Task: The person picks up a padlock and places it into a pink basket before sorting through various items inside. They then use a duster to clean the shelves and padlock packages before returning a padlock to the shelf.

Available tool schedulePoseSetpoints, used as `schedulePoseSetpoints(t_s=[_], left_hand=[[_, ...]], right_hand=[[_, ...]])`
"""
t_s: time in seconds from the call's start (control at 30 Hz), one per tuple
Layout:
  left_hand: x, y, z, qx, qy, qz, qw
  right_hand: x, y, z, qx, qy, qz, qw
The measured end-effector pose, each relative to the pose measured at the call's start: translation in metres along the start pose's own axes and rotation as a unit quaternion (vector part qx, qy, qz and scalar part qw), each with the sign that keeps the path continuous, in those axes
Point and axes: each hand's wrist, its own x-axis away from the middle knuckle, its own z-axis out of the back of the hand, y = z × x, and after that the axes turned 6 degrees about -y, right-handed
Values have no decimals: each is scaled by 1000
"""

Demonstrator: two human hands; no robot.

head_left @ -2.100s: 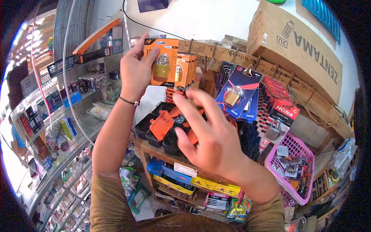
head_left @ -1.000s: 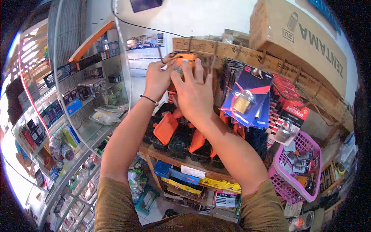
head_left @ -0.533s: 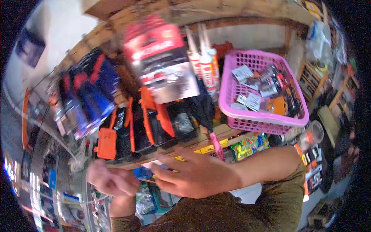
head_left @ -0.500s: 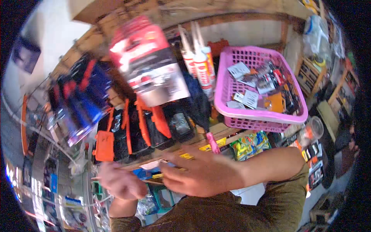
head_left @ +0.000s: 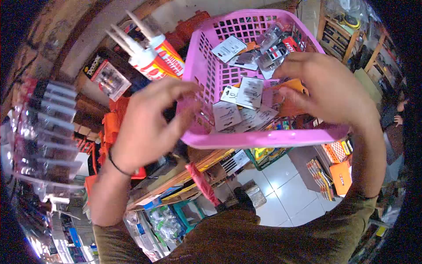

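Observation:
A pink plastic basket [head_left: 263,140] holds white cards [head_left: 250,92] and small packaged items [head_left: 274,55]. My left hand [head_left: 154,123] is at the basket's left side, fingers apart and curved toward its wall, nothing seen between them. Over the basket's right part is my right hand [head_left: 323,88], its thumb and fingers spread above the packets, with no item visible in its grasp. Behind my left hand, silicone tubes [head_left: 151,61] with white nozzles lean beside the basket.
A red-and-white blister pack [head_left: 110,81] lies at the left of the tubes. Orange bins [head_left: 112,125] stand behind my left wrist. A pink wrapped object [head_left: 201,182] hangs below the shelf edge. Orange boxes [head_left: 340,176] sit at the lower right.
Both hands have moved up and apart, from below the shelf edge to the basket. The view has shifted, so the basket appears larger and nearer the middle.

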Motion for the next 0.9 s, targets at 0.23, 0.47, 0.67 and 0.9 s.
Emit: schedulePoseSetpoints(t_s=[0.23, 0.47, 0.67, 0.9], left_hand=[[-104, -61, -60, -22, -166, 31, 985], [-175, -113, -133, -129, -208, 157, 957], [-190, -150, -164, -242, -235, 177, 925], [-207, -153, -120, -159, -163, 202, 953]], right_hand=[[-31, 35, -10, 33, -202, -131, 970], [-36, 48, -35, 12, -279, -103, 955], [-38, 59, -42, 13, -282, -96, 954], [-39, 60, -44, -10, -269, -91, 959]])
